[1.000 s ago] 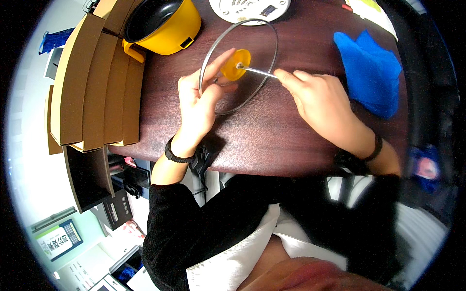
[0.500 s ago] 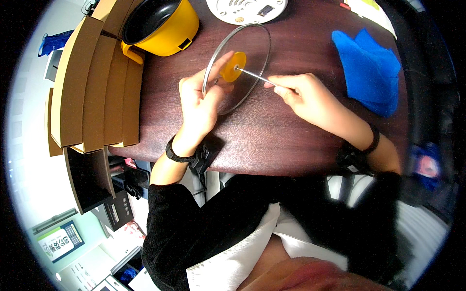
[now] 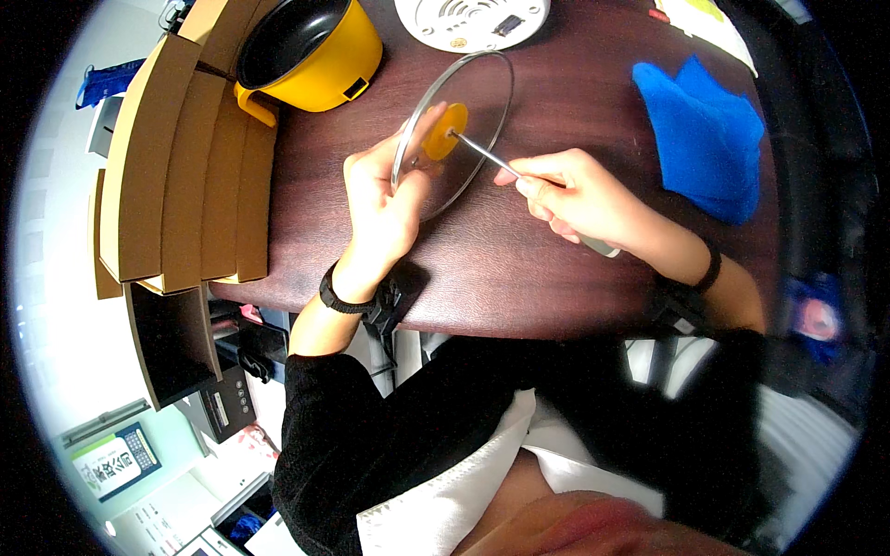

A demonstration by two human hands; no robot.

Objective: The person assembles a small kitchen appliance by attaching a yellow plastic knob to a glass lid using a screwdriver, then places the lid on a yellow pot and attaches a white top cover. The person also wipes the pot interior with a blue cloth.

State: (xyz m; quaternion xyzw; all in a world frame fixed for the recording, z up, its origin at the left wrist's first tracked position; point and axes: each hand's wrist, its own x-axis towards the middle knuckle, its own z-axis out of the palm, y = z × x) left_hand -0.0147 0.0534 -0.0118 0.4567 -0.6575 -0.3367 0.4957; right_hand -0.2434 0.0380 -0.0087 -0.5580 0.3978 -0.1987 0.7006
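One sign (image 3: 116, 461) at far left, turned sideways, bears dark printed characters. Next, at least three brown boxes (image 3: 185, 176) line the left side of the bench (image 3: 538, 287). One yellow pot (image 3: 320, 69), with one handle and a small dark plate on its wall, stands just beside them. Near it, the left hand (image 3: 385, 199) grips one glass lid (image 3: 477, 97) by its rim, tilted steeply in front of the bench; its fingers reach behind the glass to one yellow knob (image 3: 445, 132). Beyond the lid, one white base (image 3: 475, 17) lies near the far edge, a dark rectangle on it. One screwdriver (image 3: 482, 154) has its tip at the knob's centre; the right hand (image 3: 579, 195) holds it, fingers closed around the handle. Brown surface shows between this hand and one blue cloth (image 3: 705, 148) near the right edge. Behind the cloth lies one white-and-yellow sheet (image 3: 718, 23). The near edge runs below both hands, under the wrists.
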